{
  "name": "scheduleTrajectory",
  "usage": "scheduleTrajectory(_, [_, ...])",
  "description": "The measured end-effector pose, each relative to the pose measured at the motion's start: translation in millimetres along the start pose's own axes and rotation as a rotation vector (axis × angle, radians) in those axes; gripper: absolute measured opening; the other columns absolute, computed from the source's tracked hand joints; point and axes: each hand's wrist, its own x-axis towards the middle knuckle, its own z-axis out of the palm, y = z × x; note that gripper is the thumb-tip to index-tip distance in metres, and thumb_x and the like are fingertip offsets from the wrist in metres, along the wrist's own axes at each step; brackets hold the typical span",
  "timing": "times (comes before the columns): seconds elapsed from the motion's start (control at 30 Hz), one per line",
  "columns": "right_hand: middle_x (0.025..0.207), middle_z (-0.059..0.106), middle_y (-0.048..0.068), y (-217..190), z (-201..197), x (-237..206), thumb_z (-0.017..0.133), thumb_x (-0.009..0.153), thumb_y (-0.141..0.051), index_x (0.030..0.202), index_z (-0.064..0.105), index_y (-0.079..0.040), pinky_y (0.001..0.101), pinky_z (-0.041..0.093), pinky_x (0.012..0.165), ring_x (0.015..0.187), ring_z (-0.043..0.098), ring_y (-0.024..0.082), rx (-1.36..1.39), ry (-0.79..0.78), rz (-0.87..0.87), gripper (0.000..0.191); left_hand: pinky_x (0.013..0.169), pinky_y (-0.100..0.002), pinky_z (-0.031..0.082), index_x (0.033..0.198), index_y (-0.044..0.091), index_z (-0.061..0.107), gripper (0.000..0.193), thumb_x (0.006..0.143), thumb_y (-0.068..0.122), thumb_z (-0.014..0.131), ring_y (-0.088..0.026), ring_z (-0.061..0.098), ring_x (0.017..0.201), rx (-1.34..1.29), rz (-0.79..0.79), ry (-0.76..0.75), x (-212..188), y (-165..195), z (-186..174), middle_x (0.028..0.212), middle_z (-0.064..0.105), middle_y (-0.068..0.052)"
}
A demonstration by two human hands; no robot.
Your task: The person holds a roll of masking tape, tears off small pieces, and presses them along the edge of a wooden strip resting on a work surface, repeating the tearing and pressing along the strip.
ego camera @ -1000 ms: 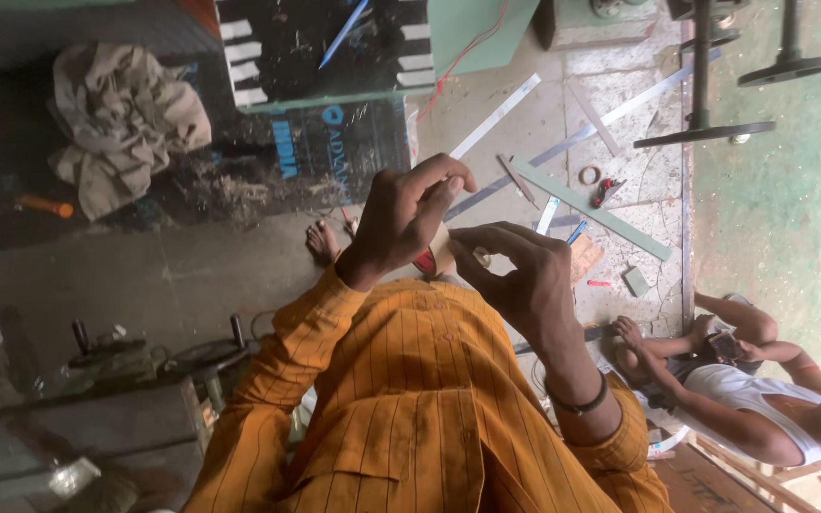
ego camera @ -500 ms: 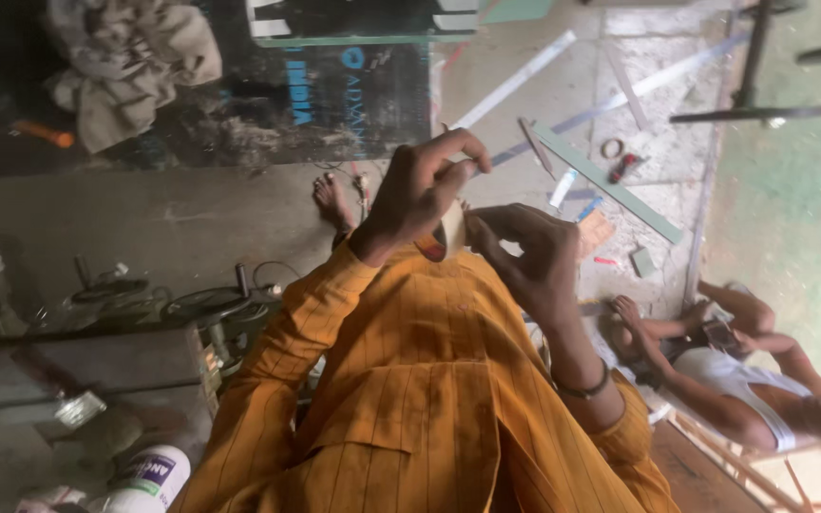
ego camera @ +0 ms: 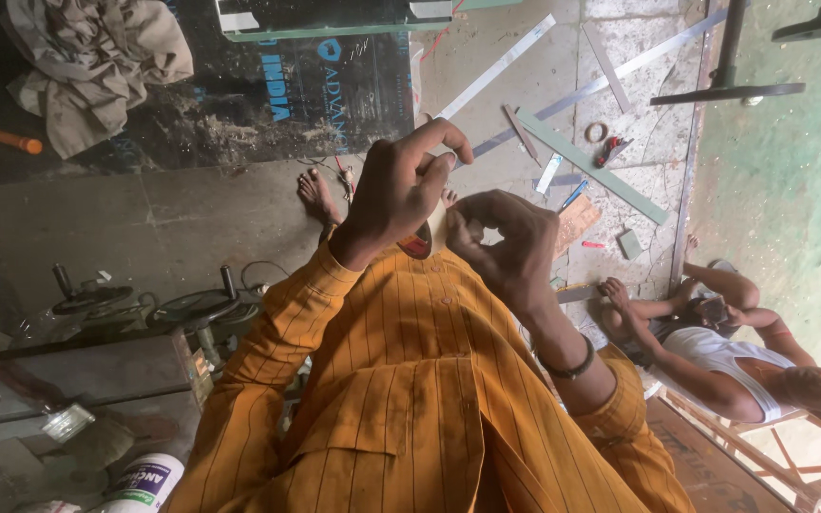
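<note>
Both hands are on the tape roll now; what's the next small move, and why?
Probably peel the free end: the left hand grips the roll of tape from above, while the right hand pinches at its pale edge with thumb and forefinger. No loose strip shows yet, so keep picking there.

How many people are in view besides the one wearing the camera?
1: a person in a white sleeveless top sits at lower right, beside the orange sleeve. Others may be hidden out of view.

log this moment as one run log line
left hand: grips tape roll | right hand: pinches at roll's edge | below: bare foot, concrete floor | right: seated person
</note>
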Motion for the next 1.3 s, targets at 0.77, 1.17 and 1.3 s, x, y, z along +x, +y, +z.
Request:
scheduleTrajectory(0.77, [0.069,0.061,0.003,48.5,-48.2,10.3,0.051,0.101,-0.002,0.080,0.061,-0.003,0.0245,0.045,0.054,0.058,0.059,0.007,0.102,0.369,-0.070,0.023,0.041,-0.027,0.025,0.106,0.009,0.066,0.018,0.100,0.006,0.049,-0.002,0.036,0.042,0.067,0.047,0.106,-1.9,-25.1,-10.9,0.066,0.059,0.006])
scheduleTrajectory(1.17, [0.087,0.077,0.009,19.8,-17.8,12.1,0.066,0.099,-0.003,0.100,0.073,0.002,0.0279,0.061,0.071,0.079,0.076,0.015,0.126,0.125,0.141,0.008,0.087,-0.024,0.047,0.138,0.006,0.059,0.036,0.106,0.023,0.063,-0.007,0.057,0.101,-0.454,-0.027,0.199,-10.4,-19.6,-2.7,0.113,0.063,-0.001])
scheduleTrajectory(1.3, [0.095,0.081,0.008,4.7,-18.1,17.4,0.065,0.101,-0.001,0.103,0.074,-0.002,0.0297,0.064,0.081,0.091,0.080,0.019,0.100,0.086,0.210,0.009,0.098,-0.031,0.056,0.143,0.008,0.054,0.058,0.091,0.023,0.076,-0.012,0.068,0.102,-0.454,-0.046,0.250,-14.5,-14.9,8.4,0.110,0.071,-0.002])
